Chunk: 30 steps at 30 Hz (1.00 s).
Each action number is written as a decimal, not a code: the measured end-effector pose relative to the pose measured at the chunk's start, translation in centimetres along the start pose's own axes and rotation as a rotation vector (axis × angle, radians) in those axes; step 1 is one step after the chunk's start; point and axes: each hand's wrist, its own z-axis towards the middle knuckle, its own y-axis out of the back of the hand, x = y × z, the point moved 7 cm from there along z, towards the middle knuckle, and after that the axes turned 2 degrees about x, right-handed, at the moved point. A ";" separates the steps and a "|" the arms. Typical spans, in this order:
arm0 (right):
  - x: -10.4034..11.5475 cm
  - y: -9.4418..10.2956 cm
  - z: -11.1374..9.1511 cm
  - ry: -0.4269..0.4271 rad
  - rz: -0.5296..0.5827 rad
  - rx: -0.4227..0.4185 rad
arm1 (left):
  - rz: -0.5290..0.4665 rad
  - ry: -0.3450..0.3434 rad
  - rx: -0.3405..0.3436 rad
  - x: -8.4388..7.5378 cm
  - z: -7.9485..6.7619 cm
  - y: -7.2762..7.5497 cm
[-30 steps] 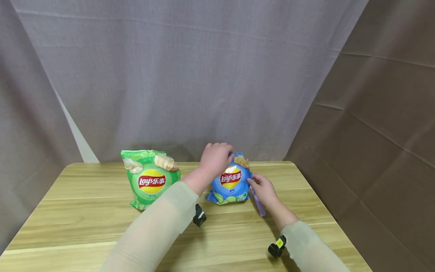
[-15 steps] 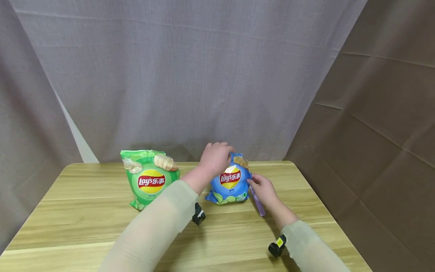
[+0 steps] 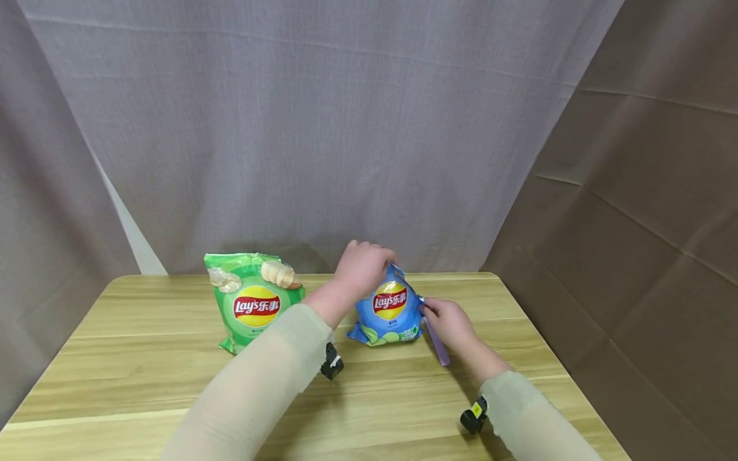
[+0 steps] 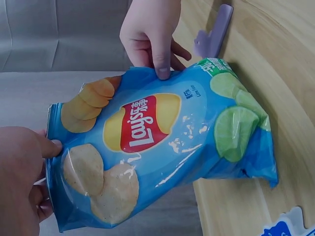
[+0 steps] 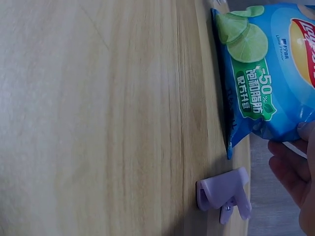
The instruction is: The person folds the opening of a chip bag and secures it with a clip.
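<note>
A blue Lay's chip bag (image 3: 391,307) stands upright on the wooden table. My left hand (image 3: 364,266) pinches its top seal, thumb on the front in the left wrist view. At the bag's right side, my right hand (image 3: 450,325) pinches the edge between thumb and fingers; the right wrist view shows only part of this hand (image 5: 302,167). A purple bag clip (image 5: 224,191) lies on the table just below the right hand. To the left stands a green Lay's chip bag (image 3: 254,301), partly covered by the left forearm.
The wooden table (image 3: 132,358) ends at a grey curtain (image 3: 323,128) behind and a brown cloth wall (image 3: 651,224) on the right. A small blue-and-white object (image 4: 285,225), cut off by the frame, lies on the table.
The blue bag's top has twisted and its upper right corner has folded away. My left hand has shifted slightly left; my right hand has dropped a little. The green bag and clip stay put.
</note>
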 end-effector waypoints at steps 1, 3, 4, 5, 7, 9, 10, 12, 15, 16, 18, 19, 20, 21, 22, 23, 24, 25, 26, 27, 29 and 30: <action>0.1 0.0 0.0 0.013 -0.024 -0.002 | -0.001 -0.004 0.000 0.0 0.0 0.0; 0.2 0.0 0.0 0.040 -0.067 -0.007 | -0.004 -0.014 -0.001 0.1 0.0 -0.1; 0.3 0.1 -0.1 0.048 -0.080 -0.010 | -0.005 -0.018 -0.002 0.1 -0.1 -0.1; 0.3 0.1 -0.1 0.052 -0.087 -0.013 | -0.003 -0.024 -0.004 0.1 -0.1 -0.2; 0.3 0.1 -0.1 0.061 -0.099 -0.017 | 0.004 -0.036 -0.010 0.1 -0.1 -0.2; 0.3 0.1 -0.1 0.063 -0.103 -0.018 | 0.009 -0.043 -0.010 0.0 -0.1 -0.3; 0.3 0.1 -0.2 0.060 -0.100 -0.018 | 0.014 -0.045 -0.010 0.0 -0.1 -0.4; 0.2 0.1 -0.2 0.052 -0.090 -0.014 | 0.016 -0.045 -0.005 0.0 -0.1 -0.5; 0.2 0.0 -0.2 0.051 -0.072 -0.009 | 0.011 -0.033 0.012 0.1 -0.1 -0.7; 0.2 -0.1 -0.2 0.050 -0.062 -0.008 | 0.012 -0.026 0.021 0.2 -0.2 -0.8; 0.2 -0.1 -0.2 0.058 -0.044 -0.007 | 0.011 -0.013 0.040 0.2 -0.2 -0.9; 0.2 -0.1 -0.2 0.063 -0.038 -0.005 | 0.011 -0.006 0.049 0.2 -0.2 -0.9; 0.2 -0.1 -0.2 0.062 -0.026 0.000 | 0.007 0.000 0.056 0.2 -0.3 -1.0; 0.1 -0.1 -0.3 0.059 -0.017 0.005 | 0.003 0.004 0.061 0.2 -0.2 -1.0; 0.0 -0.2 -0.3 0.050 -0.004 0.014 | -0.004 0.006 0.063 0.2 -0.2 -0.9; -0.1 -0.2 -0.3 0.041 0.006 0.024 | -0.007 0.006 0.062 0.1 -0.2 -0.9; -0.1 -0.3 -0.3 0.031 0.018 0.036 | -0.011 0.004 0.059 0.1 -0.2 -0.9; -0.2 -0.3 -0.3 0.016 0.030 0.046 | -0.012 -0.002 0.054 0.0 -0.2 -0.9; -0.3 -0.3 -0.4 0.004 0.048 0.053 | -0.009 -0.008 0.047 -0.1 -0.2 -0.8; -0.4 -0.3 -0.4 -0.004 0.062 0.058 | -0.003 -0.016 0.041 -0.1 -0.2 -0.8; -0.3 -0.3 -0.3 -0.003 0.096 0.066 | 0.012 -0.032 0.035 -0.2 -0.1 -0.7; -0.3 -0.2 -0.3 0.000 0.109 0.065 | 0.015 -0.037 0.034 -0.3 -0.1 -0.7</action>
